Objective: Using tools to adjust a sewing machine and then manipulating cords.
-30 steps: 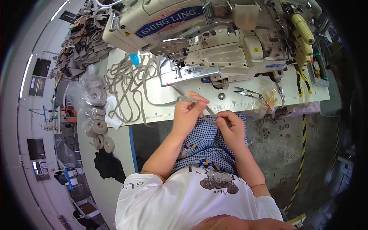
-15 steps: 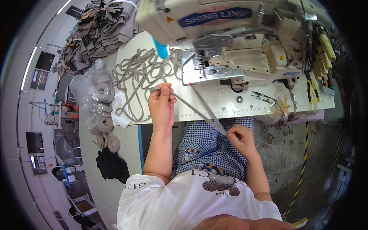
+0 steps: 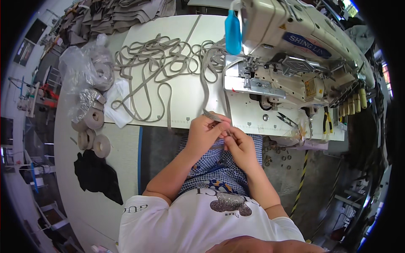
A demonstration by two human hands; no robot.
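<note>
A long grey fabric strip [image 3: 205,90] runs down from a loose tangle on the white sewing table [image 3: 185,105]. My left hand [image 3: 206,130] pinches it just beyond the table's front edge. Beside it, fingers almost touching, my right hand [image 3: 241,146] is closed on the strip as well; the exact grip is partly hidden. Another length of the strip comes down from the sewing machine [image 3: 274,76] to my hands. Both hands are over my lap, above a blue checked cloth [image 3: 198,168].
Tape rolls [image 3: 101,146] and a clear plastic bag [image 3: 78,69] lie at the left, near a black cloth [image 3: 97,175]. Grey fabric pieces [image 3: 114,17] are heaped at the far left. Snips [image 3: 287,119] and yellow-handled pliers [image 3: 327,122] are at the right.
My hands, apart before, have come together on the strip; the left moved right and down, the right moved left. The view has shifted, showing the machine further right.
</note>
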